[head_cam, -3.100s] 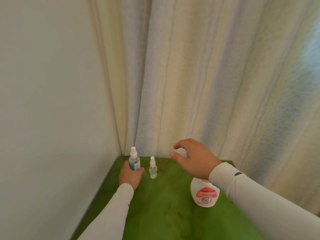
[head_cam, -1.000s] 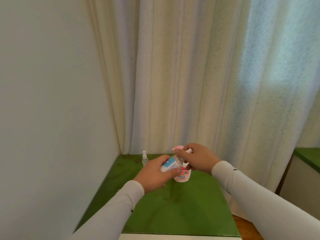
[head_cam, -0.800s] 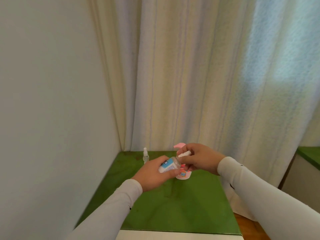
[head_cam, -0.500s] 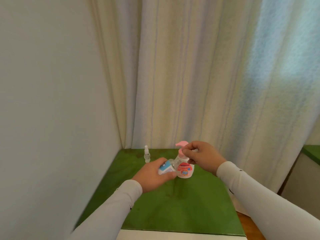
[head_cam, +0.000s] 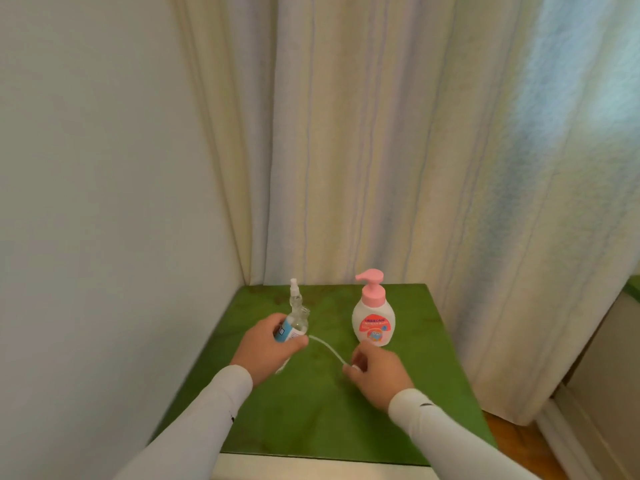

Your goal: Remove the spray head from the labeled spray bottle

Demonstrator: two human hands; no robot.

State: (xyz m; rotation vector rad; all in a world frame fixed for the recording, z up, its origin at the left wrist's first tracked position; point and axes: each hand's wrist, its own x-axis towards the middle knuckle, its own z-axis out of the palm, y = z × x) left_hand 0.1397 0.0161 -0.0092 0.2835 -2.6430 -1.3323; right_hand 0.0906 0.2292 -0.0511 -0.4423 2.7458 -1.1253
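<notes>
Out comes the spray head, pinched in the right hand (head_cam: 375, 370) with its dip tube (head_cam: 325, 348) trailing left, while the left hand (head_cam: 266, 348) grips the opened bottle (head_cam: 294, 323) upright over the green table (head_cam: 311, 410), near the pink pump bottle (head_cam: 373, 315).

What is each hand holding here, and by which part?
Left hand grips the opened spray bottle round its body; right hand pinches the removed sprayer's head, its dip tube trailing.
</notes>
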